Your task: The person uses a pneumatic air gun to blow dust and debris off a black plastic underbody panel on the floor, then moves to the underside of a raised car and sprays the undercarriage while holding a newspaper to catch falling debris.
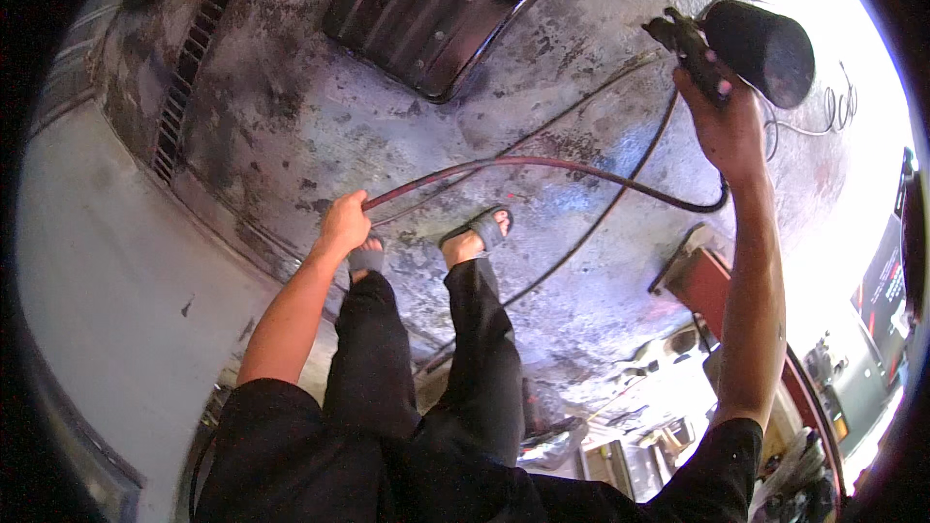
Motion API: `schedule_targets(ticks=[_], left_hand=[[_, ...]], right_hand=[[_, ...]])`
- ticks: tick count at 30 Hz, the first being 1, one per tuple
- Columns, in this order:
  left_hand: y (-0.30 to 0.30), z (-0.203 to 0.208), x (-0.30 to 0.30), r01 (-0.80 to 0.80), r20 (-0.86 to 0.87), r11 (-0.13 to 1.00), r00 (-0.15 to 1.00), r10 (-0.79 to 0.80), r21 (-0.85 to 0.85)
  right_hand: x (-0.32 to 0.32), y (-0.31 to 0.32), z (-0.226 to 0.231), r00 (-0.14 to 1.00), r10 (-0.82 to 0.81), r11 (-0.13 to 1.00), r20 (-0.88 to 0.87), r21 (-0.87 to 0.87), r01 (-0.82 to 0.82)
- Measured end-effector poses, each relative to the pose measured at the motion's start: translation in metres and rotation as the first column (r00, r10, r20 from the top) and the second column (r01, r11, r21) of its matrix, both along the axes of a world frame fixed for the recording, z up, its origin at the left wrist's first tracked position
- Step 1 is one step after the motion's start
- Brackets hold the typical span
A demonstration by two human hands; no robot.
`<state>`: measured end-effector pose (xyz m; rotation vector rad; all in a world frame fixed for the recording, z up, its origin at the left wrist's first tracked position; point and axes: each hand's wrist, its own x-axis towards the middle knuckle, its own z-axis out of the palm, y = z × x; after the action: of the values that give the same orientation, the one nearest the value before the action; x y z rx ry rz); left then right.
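Observation:
At the upper right, my right hand [727, 131] is wrapped round the grip of a dark spray gun [693, 48]. A large black cup [765, 50] is fixed to the gun and tilts off to the right. From below that hand a reddish-black hose [552, 162] runs left in a long sagging arc. My left hand [345, 223] is closed round this hose in front of my legs, its thumb side toward the gun. A long black ribbed panel [426, 24] lies ahead of me, its paint glossy along the near right edge.
Dark hoses [581, 242] cross the stained concrete floor [291, 136] by my sandalled feet. A slotted drain grate [194, 68] runs along the left, near a pale grey surface [126, 261]. A red metal piece [702, 281] stands at the right; cluttered items lie behind it.

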<state>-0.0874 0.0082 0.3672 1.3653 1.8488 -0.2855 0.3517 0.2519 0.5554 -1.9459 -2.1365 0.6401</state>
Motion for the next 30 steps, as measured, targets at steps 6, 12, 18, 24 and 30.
schedule_targets(ticks=[6, 12, 18, 24, 30], left_hand=[[-0.026, 0.009, 0.017, -0.147, -0.010, 0.985, 0.989, 0.146, -0.092], [-0.075, -0.004, 0.036, -0.269, 0.012, 0.947, 0.961, 0.276, -0.173], [-0.118, -0.011, 0.075, -0.344, -0.065, 0.877, 0.937, 0.343, -0.336], [-0.110, -0.003, 0.110, -0.412, -0.064, 0.813, 0.903, 0.426, -0.412], [-0.069, 0.008, 0.159, -0.429, 0.059, 0.844, 0.881, 0.470, -0.320]], right_hand=[[-0.026, 0.049, -0.042, 0.984, 0.174, 0.983, -0.026, 0.067, -0.172], [-0.067, 0.077, -0.078, 0.970, 0.244, 0.969, 0.010, 0.045, -0.244], [-0.096, 0.076, -0.099, 0.952, 0.289, 0.933, -0.097, -0.192, -0.303], [-0.101, 0.098, -0.106, 0.848, 0.508, 0.850, -0.149, -0.074, -0.522], [-0.065, 0.166, -0.096, 0.878, 0.479, 0.877, -0.007, -0.034, -0.479]])
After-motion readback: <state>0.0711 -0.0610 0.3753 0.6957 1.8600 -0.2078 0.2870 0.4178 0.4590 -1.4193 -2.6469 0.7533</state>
